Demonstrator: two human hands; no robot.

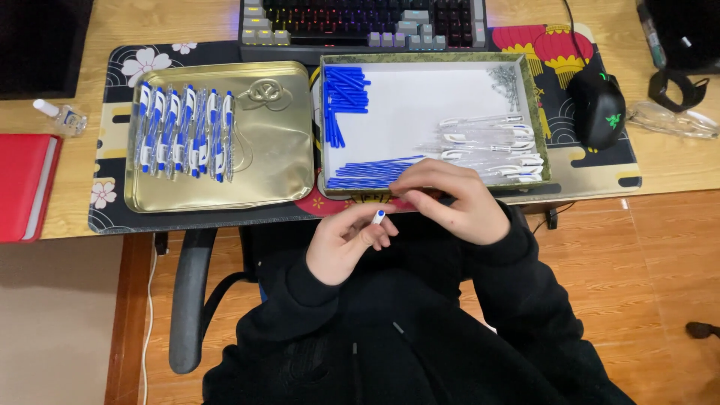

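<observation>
A small white pen part with a blue tip (378, 217) is pinched between the fingers of the left hand (346, 244), just below the edge of the surface (75, 161). The right hand (450, 201) is curled beside it, fingers closed over something that cannot be made out. Directly beyond the hands, blue refills (371, 172) and clear barrels (495, 146) are seen in a shallow box (536, 112). Finished pens (184, 131) are laid in a gold tray (277, 150) beyond the left hand.

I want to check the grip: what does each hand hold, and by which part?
The left hand pinches a small white pen piece with a blue tip by its lower end. The right hand covers whatever it holds; that cannot be told.
</observation>
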